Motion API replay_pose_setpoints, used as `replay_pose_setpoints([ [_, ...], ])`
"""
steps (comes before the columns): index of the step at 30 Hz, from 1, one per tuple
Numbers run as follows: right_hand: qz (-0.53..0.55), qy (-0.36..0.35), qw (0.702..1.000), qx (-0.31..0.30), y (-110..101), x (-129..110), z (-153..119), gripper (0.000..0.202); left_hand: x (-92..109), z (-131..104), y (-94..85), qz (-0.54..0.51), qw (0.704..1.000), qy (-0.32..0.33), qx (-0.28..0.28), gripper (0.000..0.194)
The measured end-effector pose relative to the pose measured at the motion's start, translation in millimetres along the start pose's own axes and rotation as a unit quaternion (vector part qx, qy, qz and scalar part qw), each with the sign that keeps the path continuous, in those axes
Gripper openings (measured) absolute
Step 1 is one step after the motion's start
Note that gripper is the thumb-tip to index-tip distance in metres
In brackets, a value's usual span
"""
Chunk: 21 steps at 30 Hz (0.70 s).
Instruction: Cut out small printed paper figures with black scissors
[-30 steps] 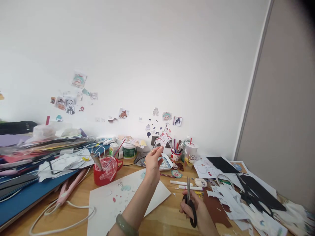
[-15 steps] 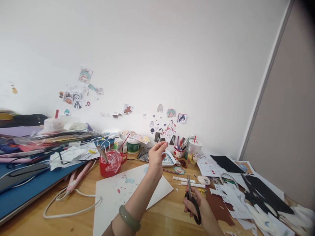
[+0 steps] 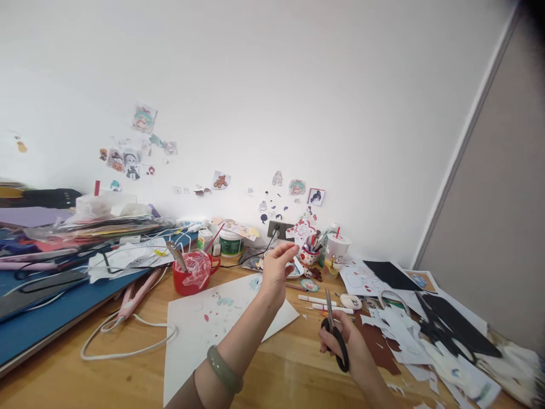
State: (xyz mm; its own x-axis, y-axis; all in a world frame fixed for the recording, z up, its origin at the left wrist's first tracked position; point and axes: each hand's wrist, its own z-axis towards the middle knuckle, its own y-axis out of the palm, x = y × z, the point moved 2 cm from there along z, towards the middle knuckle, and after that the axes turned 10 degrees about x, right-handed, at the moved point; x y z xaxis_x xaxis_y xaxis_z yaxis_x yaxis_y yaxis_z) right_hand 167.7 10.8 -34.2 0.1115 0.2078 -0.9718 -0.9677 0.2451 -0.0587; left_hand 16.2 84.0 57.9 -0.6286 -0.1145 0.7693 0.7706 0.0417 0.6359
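My left hand (image 3: 277, 271) is raised over the desk, thumb and fingertips pinched on a small white paper cutout (image 3: 303, 228) with a red line drawing. It is held upright in front of the marker cup. Lower and to the right, my right hand (image 3: 347, 336) grips black-handled scissors (image 3: 329, 315), their blades pointing up and lying close together. The blades are apart from the cutout. Beneath my left forearm lies a large white sheet (image 3: 191, 341) with small coloured cut pieces on it.
A red mug (image 3: 187, 282) stands left of the sheet, near a white cable (image 3: 106, 357). White markers (image 3: 317, 299) lie beyond the scissors. Paper scraps (image 3: 411, 341), brown paper (image 3: 378, 343) and larger scissors (image 3: 443, 329) cover the right side. A drink cup (image 3: 336, 253) stands at the back.
The cutout has shifted right with my left hand and shows more of its face. The scissors stay in my right hand, their blades slightly more upright. The view has shifted slightly.
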Motion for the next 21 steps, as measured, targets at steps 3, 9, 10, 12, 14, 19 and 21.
replay_pose_setpoints([
  [3,0.006,0.007,1.000,-0.006,-2.6,-6.3,-3.1,0.031,-5.0,-4.9,-0.8,0.032,0.999,-0.018,-0.023,0.033],
  [9,-0.014,-0.016,1.000,0.002,-6.9,-14.8,-4.8,0.036,-18.7,-20.6,-6.6,0.087,0.991,-0.079,-0.058,0.028],
  [10,-0.020,-0.019,1.000,-0.001,-7.1,-16.2,-5.6,0.033,-21.1,-24.0,-8.3,0.092,0.990,-0.087,-0.061,0.027],
  [12,-0.034,-0.022,0.999,-0.003,-7.2,-18.9,-7.8,0.031,-25.3,-31.1,-12.5,0.102,0.988,-0.097,-0.065,0.026],
  [14,-0.045,-0.021,0.999,-0.006,-6.8,-20.6,-10.2,0.032,-28.8,-38.1,-17.5,0.114,0.986,-0.105,-0.060,0.025],
  [19,-0.041,-0.026,0.998,-0.037,-4.1,-21.3,-13.8,0.032,-36.3,-54.3,-24.8,0.127,0.983,-0.127,-0.042,0.025],
  [21,-0.037,-0.022,0.998,-0.047,-3.3,-21.2,-14.3,0.032,-39.4,-59.4,-24.3,0.119,0.984,-0.128,-0.047,0.024],
])
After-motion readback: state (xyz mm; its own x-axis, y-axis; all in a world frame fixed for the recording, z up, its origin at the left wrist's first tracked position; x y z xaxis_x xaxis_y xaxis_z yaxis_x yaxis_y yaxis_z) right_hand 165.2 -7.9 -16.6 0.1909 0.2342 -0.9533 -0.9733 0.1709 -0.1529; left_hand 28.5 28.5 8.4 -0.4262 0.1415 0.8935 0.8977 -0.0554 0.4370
